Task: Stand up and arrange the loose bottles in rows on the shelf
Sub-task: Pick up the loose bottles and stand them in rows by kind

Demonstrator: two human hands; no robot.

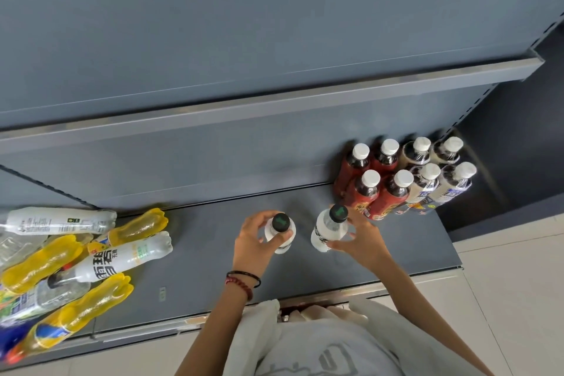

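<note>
Two white bottles with black caps stand upright in the middle of the grey shelf. My left hand grips the left white bottle around its shoulder. My right hand holds the right white bottle from the right, fingers curled round its body. At the back right several white-capped bottles stand in two rows: red-labelled ones and pale ones. A loose pile of lying bottles fills the left end: yellow ones and white ones.
An upper shelf edge runs across above the work area. The shelf's front lip lies near my body. White floor tiles show to the right of the shelf.
</note>
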